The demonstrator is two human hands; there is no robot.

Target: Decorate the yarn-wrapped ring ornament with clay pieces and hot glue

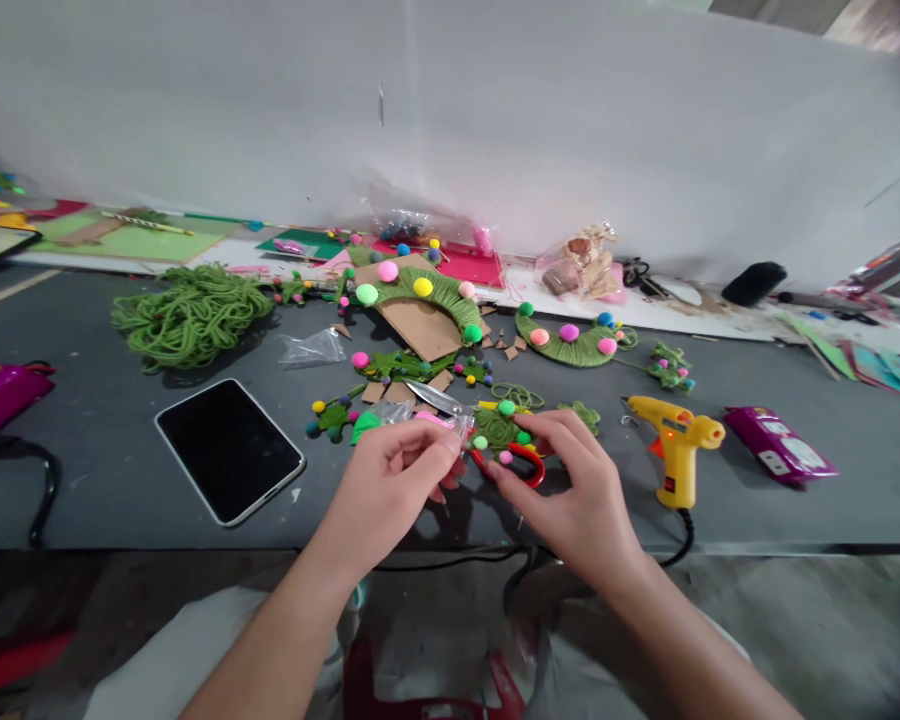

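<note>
Between the thumb and fingers of my right hand [574, 485] is a small green yarn ornament [498, 430] with green and pink pom-poms on it. The fingers of my left hand [401, 465] are pinched together just left of it, and what they hold is too small to make out. Under and behind the ornament lie scissors [529, 464] with red handles, their blades [431, 398] pointing away to the left. Close behind my hands sit cardboard bits [405, 393] and another green piece with small pom-poms [472, 373].
To the right stand a yellow glue gun [679, 450] and a purple power strip [776, 443]. A tablet [229, 450] lies on the left, below green yarn [195, 312]. Pom-pom-covered green yarn arcs [427, 290] and a clear bag [311, 348] lie farther back, before the white wall [450, 110].
</note>
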